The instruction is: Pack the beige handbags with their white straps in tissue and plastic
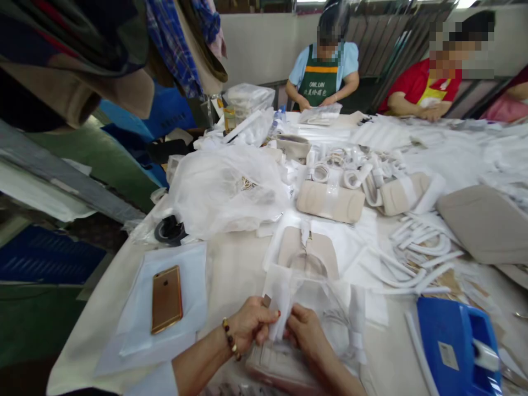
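A beige bag (274,363) lies at the table's near edge, partly hidden by clear plastic and my hands. Between my hands stands a white wrapping strip (281,305). My left hand (253,322), with a beaded bracelet at the wrist, is closed in a pinch on the strip's left edge. A small grey-brown tab (267,300) shows at its fingertips. My right hand (307,330) has its fingers closed on the strip's right side; the fingertips are partly hidden. Just beyond lies another beige bag (291,242) on white sheets, with translucent wrapping over its near part.
A phone (167,300) rests on white sheets at left, near black tape rolls (170,230). A blue tape dispenser (445,341) stands at right, below white foam tubes (424,247). Wrapped bags (330,201) and plastic (223,187) lie farther back. Co-workers (324,77) sit across the table.
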`<state>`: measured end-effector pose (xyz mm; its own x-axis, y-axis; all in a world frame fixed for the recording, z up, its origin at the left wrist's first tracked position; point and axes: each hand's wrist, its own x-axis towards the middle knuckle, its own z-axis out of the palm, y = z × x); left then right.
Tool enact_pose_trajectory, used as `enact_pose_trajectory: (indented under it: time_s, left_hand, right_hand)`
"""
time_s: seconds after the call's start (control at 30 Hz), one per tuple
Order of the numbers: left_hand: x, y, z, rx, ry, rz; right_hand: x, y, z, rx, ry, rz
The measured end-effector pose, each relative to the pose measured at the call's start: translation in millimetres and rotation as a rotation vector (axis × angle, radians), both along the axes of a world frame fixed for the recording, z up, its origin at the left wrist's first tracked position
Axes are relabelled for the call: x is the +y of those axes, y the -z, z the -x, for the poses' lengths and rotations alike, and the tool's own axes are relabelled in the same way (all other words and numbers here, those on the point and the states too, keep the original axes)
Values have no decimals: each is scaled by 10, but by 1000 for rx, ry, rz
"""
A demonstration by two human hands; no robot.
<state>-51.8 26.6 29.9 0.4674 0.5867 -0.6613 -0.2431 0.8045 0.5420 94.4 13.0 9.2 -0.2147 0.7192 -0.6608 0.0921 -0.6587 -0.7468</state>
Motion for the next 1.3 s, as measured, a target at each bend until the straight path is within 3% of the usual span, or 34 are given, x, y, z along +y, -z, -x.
enact_pose_trajectory:
  time_s: [0.13,0.37,0.6,0.77,1.07,1.3]
  left_hand:
    - [16,13,-11,-1,-58,18]
    - [-30,-33,-57,74,-146,37]
    - [-65,-16,-98,97,-212,40]
    - [-80,-41,-107,116,-237,32]
    - [-157,-30,-188,272,-298,70]
    - [-173,-43,-209,297,-345,56]
  right_hand:
    - [63,36,70,64,27,69]
    - [61,-82,-149,275,7,117]
    - [10,43,-89,206,156,178]
    - [-2,29,-6,293,236,252]
    - [55,-47,3,575,172,313]
    - [59,0,11,583,164,323]
